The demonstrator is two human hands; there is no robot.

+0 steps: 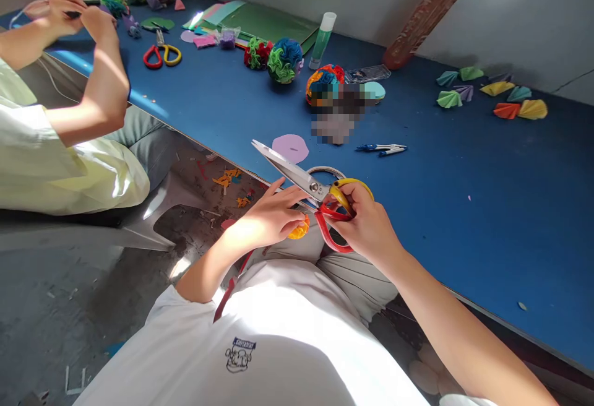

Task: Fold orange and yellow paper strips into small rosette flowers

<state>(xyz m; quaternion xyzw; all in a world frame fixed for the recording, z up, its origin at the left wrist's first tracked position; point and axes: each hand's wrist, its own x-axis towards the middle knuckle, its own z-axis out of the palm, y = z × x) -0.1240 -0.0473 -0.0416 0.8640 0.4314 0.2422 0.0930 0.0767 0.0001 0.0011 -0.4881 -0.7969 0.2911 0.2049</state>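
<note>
My right hand (362, 220) grips scissors (306, 183) with red and yellow handles, fingers through the loops, the steel blades pointing up-left over the edge of the blue table (464, 208). My left hand (273, 211) is closed around a small orange folded paper piece (299, 229), held just under the blades near my lap. A lilac paper oval (291, 147) lies on the table beside the blade tips.
A person on the left works with both hands (74, 13) raised over the table end. On the table lie other scissors (161, 54), a glue stick (323, 38), paper flower balls (283, 59), folded paper fans (496, 96), pens (383, 148) and coloured sheets (260, 22). Paper scraps litter the floor.
</note>
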